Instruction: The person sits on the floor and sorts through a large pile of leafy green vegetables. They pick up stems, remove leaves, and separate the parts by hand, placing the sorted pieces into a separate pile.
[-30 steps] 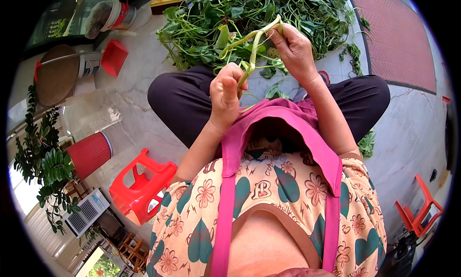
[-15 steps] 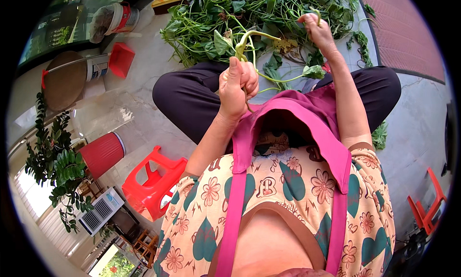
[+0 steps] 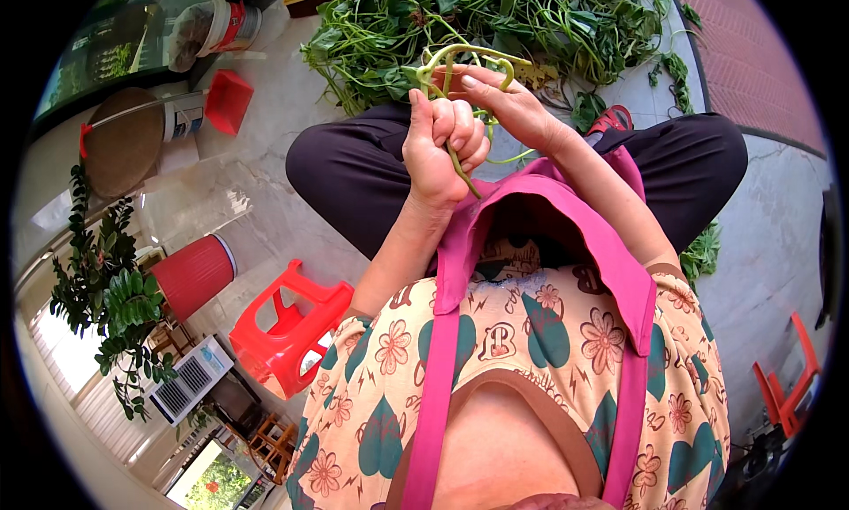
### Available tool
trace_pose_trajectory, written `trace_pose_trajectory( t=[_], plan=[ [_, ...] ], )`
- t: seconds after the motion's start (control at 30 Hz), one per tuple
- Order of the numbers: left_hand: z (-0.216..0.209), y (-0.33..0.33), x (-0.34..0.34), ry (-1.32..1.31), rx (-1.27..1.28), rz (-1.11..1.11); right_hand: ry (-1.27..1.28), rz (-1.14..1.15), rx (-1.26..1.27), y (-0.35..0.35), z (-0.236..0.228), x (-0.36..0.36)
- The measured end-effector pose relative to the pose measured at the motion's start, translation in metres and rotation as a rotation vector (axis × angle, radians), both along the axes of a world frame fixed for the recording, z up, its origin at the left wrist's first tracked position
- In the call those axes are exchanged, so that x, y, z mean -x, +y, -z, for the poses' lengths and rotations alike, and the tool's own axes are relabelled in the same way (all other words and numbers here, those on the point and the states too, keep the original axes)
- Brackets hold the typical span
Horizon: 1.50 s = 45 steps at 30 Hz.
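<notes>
My left hand (image 3: 442, 148) is wrapped round a green leafy-vine stem (image 3: 462, 170). Its lower end pokes out below the fist, and its upper part bends over above the thumb. Close against it is my right hand (image 3: 517, 110), its fingers reaching across to the stem and a curled piece of green vine lying between thumb and fingers. Part of those fingers is hidden behind the stem. Beyond both hands spreads a large heap of green leafy vines (image 3: 495, 24) on the floor.
I sit cross-legged on the grey floor (image 3: 769, 227). To my left are a red plastic stool (image 3: 292, 311), a red bin (image 3: 193, 276), a red dustpan (image 3: 229, 102) and a potted plant (image 3: 133, 302). A reddish mat (image 3: 752, 50) lies at far right, with a red chair (image 3: 790, 386) nearer.
My right hand has come down and left from beyond my right knee to meet my left hand, bringing its curled vine piece. My left hand keeps hold of the stem.
</notes>
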<state>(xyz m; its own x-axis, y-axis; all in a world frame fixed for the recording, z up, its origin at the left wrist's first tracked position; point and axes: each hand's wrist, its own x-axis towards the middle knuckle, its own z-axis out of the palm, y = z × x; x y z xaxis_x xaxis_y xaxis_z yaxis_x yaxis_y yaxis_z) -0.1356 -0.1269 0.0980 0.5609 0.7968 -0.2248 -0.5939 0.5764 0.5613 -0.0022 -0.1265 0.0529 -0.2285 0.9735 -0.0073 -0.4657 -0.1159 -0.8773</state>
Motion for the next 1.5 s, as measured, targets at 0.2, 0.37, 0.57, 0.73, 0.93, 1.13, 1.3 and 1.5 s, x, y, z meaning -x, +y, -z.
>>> trace_pose_trajectory(
  t=[0.2,0.37,0.57,0.73,0.93,1.13,1.3,1.5],
  plan=[
    [0.001,0.001,0.001,0.161,0.069,0.029,-1.138,0.444,-0.306,0.017,0.043,-0.017],
    [0.045,-0.006,-0.005,0.209,0.301,0.151,-1.629,0.184,0.023,0.014,0.098,-0.055],
    [0.021,-0.002,0.004,0.261,0.079,0.063,-1.468,0.533,0.511,-0.010,0.166,-0.143],
    [0.032,0.009,0.005,0.262,0.090,-0.033,-0.865,0.870,0.013,0.012,0.064,-0.075],
    [0.031,0.004,-0.001,0.317,0.095,0.002,-0.808,0.416,-0.382,-0.001,0.016,0.002],
    [0.035,0.003,0.002,0.348,0.066,-0.033,-0.796,0.084,-0.151,0.000,0.031,-0.006],
    [0.033,0.006,0.002,0.432,0.108,0.016,-1.368,0.268,-0.313,0.001,0.033,-0.020],
    [0.034,0.007,0.006,0.601,-0.069,-0.079,-1.423,0.618,0.213,-0.002,0.070,-0.156]
  ],
)
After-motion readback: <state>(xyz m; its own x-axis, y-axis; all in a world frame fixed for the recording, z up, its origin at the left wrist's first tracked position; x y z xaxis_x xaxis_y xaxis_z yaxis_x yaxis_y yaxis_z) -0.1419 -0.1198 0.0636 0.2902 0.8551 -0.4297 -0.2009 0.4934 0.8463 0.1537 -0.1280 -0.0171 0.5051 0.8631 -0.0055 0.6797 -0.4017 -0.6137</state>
